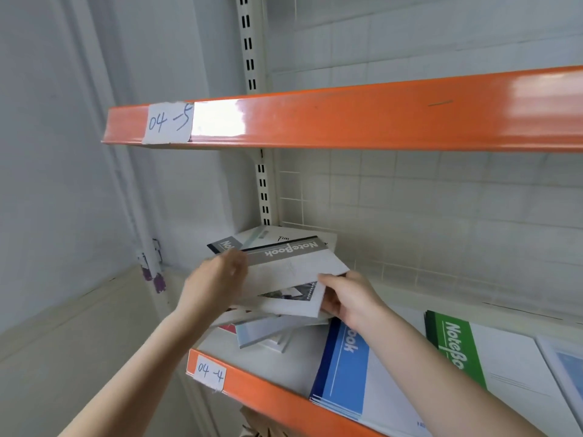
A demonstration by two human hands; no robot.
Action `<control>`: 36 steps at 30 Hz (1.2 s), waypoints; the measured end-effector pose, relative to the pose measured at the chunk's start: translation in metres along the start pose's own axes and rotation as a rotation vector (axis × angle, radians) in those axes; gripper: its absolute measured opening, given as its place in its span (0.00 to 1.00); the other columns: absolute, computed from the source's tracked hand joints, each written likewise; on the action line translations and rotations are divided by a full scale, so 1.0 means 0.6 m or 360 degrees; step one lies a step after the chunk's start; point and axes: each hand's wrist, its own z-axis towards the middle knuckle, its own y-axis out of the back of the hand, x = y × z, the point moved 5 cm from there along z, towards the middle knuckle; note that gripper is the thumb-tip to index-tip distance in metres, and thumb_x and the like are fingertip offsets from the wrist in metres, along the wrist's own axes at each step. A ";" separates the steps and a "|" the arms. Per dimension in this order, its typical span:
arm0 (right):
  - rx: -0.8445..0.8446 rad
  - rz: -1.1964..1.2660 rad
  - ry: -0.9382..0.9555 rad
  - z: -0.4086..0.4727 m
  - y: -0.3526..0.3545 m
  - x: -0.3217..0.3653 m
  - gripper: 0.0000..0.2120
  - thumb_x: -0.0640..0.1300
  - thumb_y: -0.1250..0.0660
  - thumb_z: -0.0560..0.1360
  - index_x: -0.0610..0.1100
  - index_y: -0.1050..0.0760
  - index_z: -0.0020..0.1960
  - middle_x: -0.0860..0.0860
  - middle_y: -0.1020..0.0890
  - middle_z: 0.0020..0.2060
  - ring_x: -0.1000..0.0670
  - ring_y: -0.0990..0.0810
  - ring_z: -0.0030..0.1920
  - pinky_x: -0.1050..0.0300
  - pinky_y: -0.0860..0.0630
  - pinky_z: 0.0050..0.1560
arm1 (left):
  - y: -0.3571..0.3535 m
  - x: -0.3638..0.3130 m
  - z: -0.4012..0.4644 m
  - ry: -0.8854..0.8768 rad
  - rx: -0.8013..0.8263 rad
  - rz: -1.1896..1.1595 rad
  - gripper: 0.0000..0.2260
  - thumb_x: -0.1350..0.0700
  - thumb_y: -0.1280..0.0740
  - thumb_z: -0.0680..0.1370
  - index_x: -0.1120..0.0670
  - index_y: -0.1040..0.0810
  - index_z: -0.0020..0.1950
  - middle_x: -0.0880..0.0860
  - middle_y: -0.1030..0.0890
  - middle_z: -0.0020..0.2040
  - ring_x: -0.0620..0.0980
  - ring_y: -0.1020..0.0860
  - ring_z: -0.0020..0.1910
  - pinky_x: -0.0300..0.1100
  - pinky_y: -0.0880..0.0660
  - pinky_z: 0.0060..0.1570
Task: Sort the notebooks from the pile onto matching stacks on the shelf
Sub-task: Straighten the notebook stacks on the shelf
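1. While both hands are on it, a grey-banded notebook [293, 263] with "NoteBook" printed on its band sits on top of the loose pile [271, 329] at the left end of the lower shelf [268, 402].
2. The left hand [217, 279] holds the notebook's left edge, fingers curled over it; the fingertips themselves are blurred.
3. The right hand [344, 298] grips the notebook's near right corner, thumb on top and fingers tucked beneath.
4. Under this notebook the pile fans out unevenly: another grey-banded cover [224, 244] pokes out behind it, and pale covers [262, 334] stick out in front of it at slanted angles.
5. To the right of the pile, a neat stack of blue-banded notebooks [344, 373] lies flat, partly crossed by the right forearm.
6. Further right of the pile lies a green-banded notebook stack [457, 351], and beyond that a pale-covered stack [564, 370] is cut off by the picture's edge.
7. The lower shelf's orange front rail carries a paper label reading "04-4" [209, 372], in front of the pile.
8. Above the pile, the upper shelf's orange rail [347, 121] bears a label reading "04-5" [168, 123].
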 end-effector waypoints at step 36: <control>-0.0328 0.0060 0.0574 -0.364 0.535 0.125 0.20 0.36 0.33 0.71 0.37 0.26 0.63 0.41 0.19 0.58 0.41 0.22 0.60 0.51 0.24 0.56 | -0.152 -0.484 -0.254 0.0067 0.0634 -0.2257 0.09 0.65 0.44 0.78 0.58 0.28 0.54 0.53 0.18 0.44 0.49 0.23 0.37 0.38 0.25 0.34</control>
